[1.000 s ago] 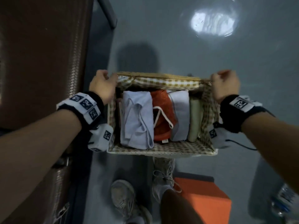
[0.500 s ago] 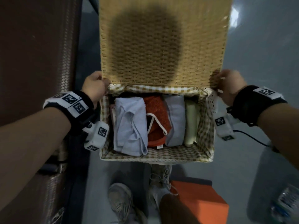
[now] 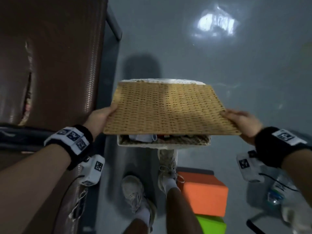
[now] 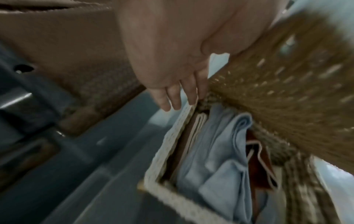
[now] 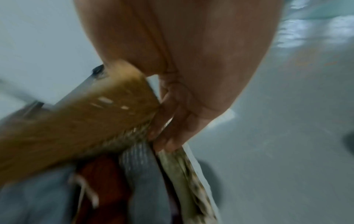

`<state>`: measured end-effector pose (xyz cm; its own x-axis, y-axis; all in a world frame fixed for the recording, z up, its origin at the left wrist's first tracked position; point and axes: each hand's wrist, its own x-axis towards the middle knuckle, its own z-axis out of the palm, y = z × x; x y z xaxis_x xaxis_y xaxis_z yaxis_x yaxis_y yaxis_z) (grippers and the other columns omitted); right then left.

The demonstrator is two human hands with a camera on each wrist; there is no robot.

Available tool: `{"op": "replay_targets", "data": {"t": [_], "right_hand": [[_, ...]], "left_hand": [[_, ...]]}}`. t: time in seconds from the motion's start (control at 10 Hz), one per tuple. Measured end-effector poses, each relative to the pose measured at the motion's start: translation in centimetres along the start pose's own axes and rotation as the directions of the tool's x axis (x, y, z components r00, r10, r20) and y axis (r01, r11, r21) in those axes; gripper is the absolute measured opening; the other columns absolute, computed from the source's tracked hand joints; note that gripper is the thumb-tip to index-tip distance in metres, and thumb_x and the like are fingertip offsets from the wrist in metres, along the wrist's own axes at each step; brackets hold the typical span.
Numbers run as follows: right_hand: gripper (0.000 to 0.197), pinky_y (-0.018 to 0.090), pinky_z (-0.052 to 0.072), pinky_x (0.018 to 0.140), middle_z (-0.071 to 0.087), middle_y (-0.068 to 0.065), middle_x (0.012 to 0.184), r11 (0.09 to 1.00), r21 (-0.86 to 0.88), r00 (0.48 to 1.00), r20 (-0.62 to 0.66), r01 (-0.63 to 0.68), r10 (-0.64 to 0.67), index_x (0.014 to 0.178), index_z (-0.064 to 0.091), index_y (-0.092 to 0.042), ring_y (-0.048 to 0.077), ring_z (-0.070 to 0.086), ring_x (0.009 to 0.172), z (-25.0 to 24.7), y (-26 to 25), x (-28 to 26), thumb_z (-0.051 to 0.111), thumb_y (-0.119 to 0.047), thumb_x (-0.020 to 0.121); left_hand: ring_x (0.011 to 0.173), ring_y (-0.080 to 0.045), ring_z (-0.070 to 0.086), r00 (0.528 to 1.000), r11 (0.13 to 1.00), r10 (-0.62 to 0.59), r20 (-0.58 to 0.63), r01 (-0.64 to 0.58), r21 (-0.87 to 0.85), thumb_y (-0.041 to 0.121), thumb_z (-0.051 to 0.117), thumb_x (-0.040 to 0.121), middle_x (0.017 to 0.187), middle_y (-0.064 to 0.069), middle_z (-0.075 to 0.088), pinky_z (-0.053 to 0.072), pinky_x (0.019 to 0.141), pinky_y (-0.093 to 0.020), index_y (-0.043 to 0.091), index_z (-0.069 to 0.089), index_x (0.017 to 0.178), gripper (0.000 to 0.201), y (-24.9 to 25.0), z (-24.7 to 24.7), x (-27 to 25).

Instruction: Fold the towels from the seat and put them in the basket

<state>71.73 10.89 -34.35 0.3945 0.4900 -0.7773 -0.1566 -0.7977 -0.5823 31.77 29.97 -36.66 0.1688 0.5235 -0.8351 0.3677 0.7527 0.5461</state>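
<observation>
A white wicker basket stands on the floor in front of my feet. Its tan woven lid tilts low over it and hides most of the inside. My left hand grips the lid's left edge, thumb on top. My right hand grips the right edge. Under the lid, folded towels stand side by side: a light blue towel, an orange-red towel and a grey towel. The checked lining shows at the right wall.
A brown woven seat fills the left side, close to the basket. An orange block and a green block lie by my shoes. A water bottle sits at the lower right. Grey floor stretches beyond the basket.
The lid rose from behind the basket, stood upright, and has now swung down towards me over the towels. Both hands moved from the back corners to the lid's side edges.
</observation>
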Motion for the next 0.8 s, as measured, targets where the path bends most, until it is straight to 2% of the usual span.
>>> {"op": "replay_targets", "data": {"t": [0.1, 0.2, 0.3, 0.4, 0.5, 0.6, 0.7, 0.8], "right_hand": [[0.04, 0.04, 0.05, 0.096, 0.068, 0.008, 0.116, 0.917, -0.399, 0.998, -0.044, 0.019, -0.04, 0.133, 0.057, -0.009, 0.029, 0.064, 0.107, 2.6, 4.7, 0.0, 0.064, -0.021, 0.096], [0.066, 0.036, 0.045, 0.097, 0.059, 0.01, 0.133, 0.842, -0.54, 0.991, -0.11, 0.006, -0.077, 0.147, 0.035, -0.016, 0.03, 0.058, 0.118, 5.9, 8.5, 0.8, 0.067, -0.032, 0.092], [0.085, 0.04, 0.042, 0.106, 0.045, 0.012, 0.147, 0.824, -0.566, 0.978, -0.16, 0.023, -0.137, 0.153, 0.016, -0.017, 0.033, 0.05, 0.13, 8.2, 11.4, 2.2, 0.068, -0.041, 0.089], [0.103, 0.042, 0.026, 0.118, 0.019, 0.012, 0.163, 0.795, -0.607, 0.963, -0.216, -0.004, -0.16, 0.159, -0.004, -0.014, 0.032, 0.028, 0.147, 9.2, 13.1, 3.5, 0.065, -0.047, 0.09], [0.103, 0.043, 0.026, 0.121, 0.021, 0.01, 0.162, 0.819, -0.574, 0.96, -0.218, 0.017, -0.173, 0.159, 0.0, -0.016, 0.03, 0.028, 0.147, 8.8, 13.6, 3.9, 0.068, -0.048, 0.088], [0.096, 0.049, 0.038, 0.114, 0.037, 0.013, 0.154, 0.825, -0.565, 0.966, -0.215, -0.005, -0.141, 0.156, 0.014, -0.016, 0.033, 0.042, 0.138, 8.2, 12.1, 2.5, 0.07, -0.05, 0.085], [0.089, 0.042, 0.039, 0.111, 0.038, 0.017, 0.153, 0.783, -0.622, 0.964, -0.19, 0.028, -0.185, 0.157, 0.018, -0.014, 0.036, 0.045, 0.135, 8.4, 7.7, 0.9, 0.068, -0.043, 0.09], [0.068, 0.036, 0.042, 0.104, 0.049, 0.016, 0.147, 0.756, -0.626, 0.963, -0.03, 0.191, -0.269, 0.152, 0.035, -0.013, 0.031, 0.052, 0.13, 9.4, 0.6, -2.8, 0.066, -0.031, 0.094]], "left_hand": [[0.109, -0.017, 0.066, 0.988, 0.895, 0.149, 0.039, -0.151, 0.419, 0.037, 0.06, 0.098, 0.127, 0.003, 0.068, 0.05, 0.102, -0.038, 0.031, 0.059, 0.131, 0.033, -5.1, 0.8, 0.1], [0.127, -0.019, 0.054, 0.975, 0.834, 0.224, 0.015, -0.199, 0.515, 0.042, 0.06, 0.097, 0.147, 0.005, 0.051, 0.042, 0.11, -0.04, 0.029, 0.017, 0.158, 0.076, -9.2, 2.3, 1.1], [0.139, -0.023, 0.043, 0.963, 0.826, 0.259, -0.071, -0.183, 0.534, 0.04, 0.063, 0.095, 0.158, -0.001, 0.036, 0.037, 0.115, -0.04, 0.025, -0.001, 0.16, 0.092, -12.3, 3.6, 2.7], [0.139, -0.024, 0.042, 0.939, 0.824, 0.315, -0.139, -0.198, 0.531, 0.038, 0.064, 0.095, 0.159, -0.002, 0.035, 0.038, 0.113, -0.041, 0.025, -0.003, 0.159, 0.093, -14.0, 4.2, 4.2], [0.138, -0.023, 0.043, 0.928, 0.811, 0.349, -0.129, -0.23, 0.537, 0.044, 0.065, 0.093, 0.158, -0.001, 0.037, 0.038, 0.114, -0.043, 0.026, 0.0, 0.159, 0.095, -14.4, 3.8, 4.4], [0.137, -0.025, 0.046, 0.954, 0.837, 0.267, -0.133, -0.161, 0.524, 0.057, 0.064, 0.089, 0.156, -0.002, 0.041, 0.041, 0.112, -0.046, 0.024, 0.008, 0.16, 0.096, -14.2, 2.9, 3.0], [0.134, -0.026, 0.049, 0.953, 0.853, 0.248, -0.172, -0.131, 0.505, 0.052, 0.061, 0.093, 0.152, -0.005, 0.045, 0.042, 0.111, -0.044, 0.019, 0.025, 0.156, 0.08, -11.5, 1.9, 0.6], [0.116, -0.019, 0.062, 0.929, 0.872, 0.319, -0.188, -0.21, 0.442, 0.032, 0.063, 0.096, 0.124, 0.003, 0.065, 0.048, 0.099, -0.032, 0.021, 0.058, 0.132, 0.038, -7.0, -0.3, -3.8]]}}
